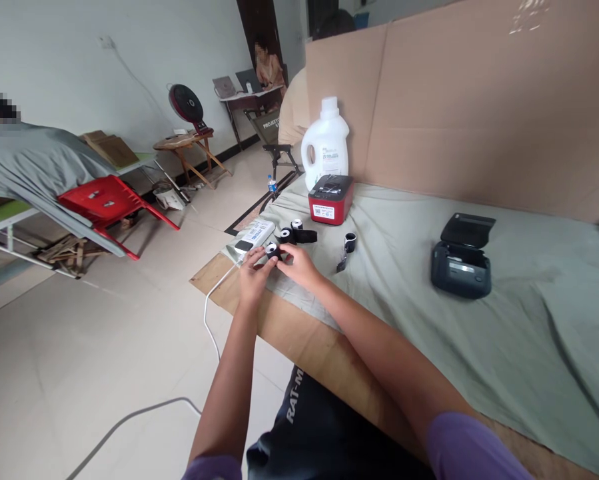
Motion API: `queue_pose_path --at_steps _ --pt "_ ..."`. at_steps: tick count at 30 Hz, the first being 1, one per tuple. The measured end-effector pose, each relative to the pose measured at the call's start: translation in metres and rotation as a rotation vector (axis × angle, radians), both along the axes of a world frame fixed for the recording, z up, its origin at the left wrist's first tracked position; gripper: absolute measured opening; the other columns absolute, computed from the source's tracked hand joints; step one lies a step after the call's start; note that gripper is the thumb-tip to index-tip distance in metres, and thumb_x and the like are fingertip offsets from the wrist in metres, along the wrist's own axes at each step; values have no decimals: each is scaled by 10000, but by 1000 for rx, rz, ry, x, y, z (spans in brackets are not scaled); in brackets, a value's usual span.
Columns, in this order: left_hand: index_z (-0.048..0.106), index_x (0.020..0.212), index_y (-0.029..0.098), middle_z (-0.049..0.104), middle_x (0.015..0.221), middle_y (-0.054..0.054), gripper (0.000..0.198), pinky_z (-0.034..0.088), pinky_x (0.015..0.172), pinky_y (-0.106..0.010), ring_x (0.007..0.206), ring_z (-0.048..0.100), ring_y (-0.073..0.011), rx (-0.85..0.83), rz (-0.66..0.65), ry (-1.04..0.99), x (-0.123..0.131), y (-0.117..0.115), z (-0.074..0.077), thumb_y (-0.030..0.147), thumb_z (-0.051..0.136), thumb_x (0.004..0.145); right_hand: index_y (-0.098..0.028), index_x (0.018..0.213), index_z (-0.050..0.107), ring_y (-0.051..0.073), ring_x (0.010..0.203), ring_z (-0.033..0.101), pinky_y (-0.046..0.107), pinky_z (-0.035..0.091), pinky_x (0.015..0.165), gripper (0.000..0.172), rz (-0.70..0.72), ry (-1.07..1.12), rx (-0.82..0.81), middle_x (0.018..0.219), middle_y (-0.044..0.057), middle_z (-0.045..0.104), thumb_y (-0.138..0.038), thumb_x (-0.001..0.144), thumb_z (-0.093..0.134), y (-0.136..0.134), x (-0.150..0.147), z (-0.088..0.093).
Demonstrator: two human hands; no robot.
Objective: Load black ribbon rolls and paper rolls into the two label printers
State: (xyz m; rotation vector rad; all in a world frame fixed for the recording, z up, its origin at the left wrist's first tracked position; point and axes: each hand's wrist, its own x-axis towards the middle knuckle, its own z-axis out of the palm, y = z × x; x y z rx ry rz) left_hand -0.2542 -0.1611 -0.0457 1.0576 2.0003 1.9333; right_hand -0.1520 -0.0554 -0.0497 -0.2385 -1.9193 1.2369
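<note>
Between my two hands is a small black roll with a white core (272, 249), near the table's left corner. My left hand (254, 272) closes on its left side, and my right hand (296, 264) grips it from the right with thumb and fingertips. Just behind stand two similar rolls, a nearer black roll (286, 235) and a farther roll (297, 225), with a black strip (306, 237) lying beside them. Another black roll (350, 241) stands apart to the right, its loose end trailing toward me. A white power strip (256, 235) lies just beyond my left hand.
A red and black box-shaped device (332, 200) stands before a white jug (328, 143). A black label printer (461, 263) sits on the right with its lid up. Cardboard (459, 100) walls the back. A white cable (205, 317) hangs off the left edge. Two other people are farther off.
</note>
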Motion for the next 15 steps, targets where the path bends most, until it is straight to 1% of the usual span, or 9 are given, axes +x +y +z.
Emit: queue_pose_path --at_steps 2,4,5,7,9,10,11,15 --pt "722 985 187 622 1313 -137 408 541 940 -411 1226 597 -312 15 -56 -48 0 1 0 431 827 675 -184 1083 677 194 965 686 289 528 781 298 23 0 -25 1043 58 737 -159 793 610 0 -1 -2" --pt "685 985 182 673 1230 -132 401 537 967 -415 1159 648 -284 43 -134 -81 1 1 0 413 824 688 -188 1084 675 195 959 694 302 535 808 302 46 9 -54 1032 53 745 -149 793 604 0 -2 -3" --pt "668 1010 183 696 1174 -124 413 535 981 -415 1124 670 -268 56 -151 -80 2 1 0 404 821 697 -189 1082 675 195 950 696 306 538 814 297 57 10 -68 1021 51 746 -149 796 601 0 -3 -4" --pt "635 1129 191 721 1099 -109 504 538 991 -411 1078 696 -247 57 -124 -65 2 1 1 391 821 705 -187 1068 674 192 925 698 306 544 806 266 75 0 -89 995 47 747 -162 816 593 1 -4 -6" --pt "591 1255 197 729 1096 -112 623 557 971 -409 1054 711 -245 27 -75 -85 3 0 2 386 821 709 -183 1043 674 189 900 694 298 549 783 227 77 -25 -90 968 46 744 -175 835 585 1 -5 -7" --pt "585 1277 191 734 1099 -119 645 568 957 -411 1041 719 -250 8 -63 -107 3 0 2 385 821 710 -182 1037 673 188 895 691 296 550 778 217 65 -40 -75 968 48 742 -173 839 583 2 -5 -7" --pt "602 1264 177 739 1102 -129 628 574 951 -415 1033 724 -258 -6 -61 -128 3 0 1 381 819 710 -182 1033 673 187 893 687 295 550 778 214 44 -54 -50 975 51 738 -165 840 583 1 -5 -7" --pt "704 1067 141 758 1083 -150 454 581 954 -438 1028 729 -295 -27 -58 -145 1 0 -1 369 824 692 -188 1013 684 188 891 673 301 553 790 202 -48 -124 84 997 70 712 -144 841 587 -1 -4 -6"
